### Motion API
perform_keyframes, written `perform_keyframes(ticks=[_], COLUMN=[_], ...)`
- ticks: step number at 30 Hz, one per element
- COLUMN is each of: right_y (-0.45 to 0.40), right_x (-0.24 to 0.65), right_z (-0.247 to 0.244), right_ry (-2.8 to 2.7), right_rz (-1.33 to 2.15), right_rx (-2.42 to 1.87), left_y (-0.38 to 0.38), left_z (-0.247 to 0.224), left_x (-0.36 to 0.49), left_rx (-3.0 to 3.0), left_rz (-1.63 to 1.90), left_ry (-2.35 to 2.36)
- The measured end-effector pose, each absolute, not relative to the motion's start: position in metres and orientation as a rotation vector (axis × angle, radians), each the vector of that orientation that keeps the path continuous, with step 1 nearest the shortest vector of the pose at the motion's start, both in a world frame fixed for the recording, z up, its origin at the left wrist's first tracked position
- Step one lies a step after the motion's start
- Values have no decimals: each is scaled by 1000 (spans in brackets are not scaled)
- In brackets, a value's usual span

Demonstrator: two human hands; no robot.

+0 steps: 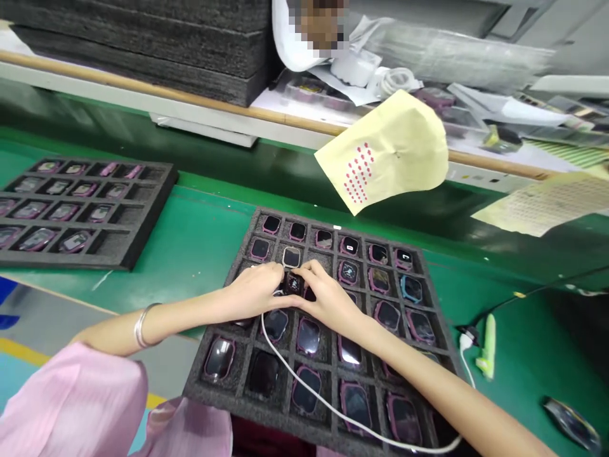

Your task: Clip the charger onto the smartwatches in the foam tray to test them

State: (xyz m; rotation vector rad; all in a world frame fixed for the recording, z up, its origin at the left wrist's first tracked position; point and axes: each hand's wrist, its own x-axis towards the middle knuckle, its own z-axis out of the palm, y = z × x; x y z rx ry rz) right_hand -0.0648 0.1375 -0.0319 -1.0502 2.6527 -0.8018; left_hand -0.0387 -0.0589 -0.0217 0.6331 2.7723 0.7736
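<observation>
A small smartwatch [294, 284] with a dark, partly lit screen is between my two hands, over the foam tray [309, 431]. My right hand [328, 298] pinches the watch with thumb and fingers from the right. On the left, my left hand [254, 289] is closed at the watch's edge, around the end of a white cable [304, 387]; the cable's tip is hidden. Loosely, the cable loops over the tray's front. Many purple-framed watches, such as a watch [309, 335], lie in the compartments, one watch [411, 288] with a blue frame.
Another foam tray [136, 244] of watches lies left on the green table [200, 222]. To the right are a white plug [469, 337], a light green tool [488, 346] and a dark object [571, 422]. A yellow paper [413, 149] hangs from the shelf, which carries foam stacks [143, 44].
</observation>
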Motion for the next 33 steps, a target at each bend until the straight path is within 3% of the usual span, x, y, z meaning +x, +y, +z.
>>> perform_keyframes(ticks=[5,8,11,19,33], right_y=[146,153,157,159,146], right_x=[-58,-56,-58,-60,-54], right_z=[-34,-26,-21,-26,-43], right_ry=[2654,2714,2793,2707,2753], right_rz=[-1113,-1105,-1011,-897,-1087], right_rx=[-1216,-1410,-1458,-1493,-1437], left_y=[-55,-48,-39,-37,-40], left_z=[-31,-31,-35,-50,-52], left_x=[-35,-34,-35,-34,-28], left_rx=[511,459,337,361,271], left_rz=[1322,1807,2047,2087,2066], left_ry=[2541,2038,1602,1485,1621])
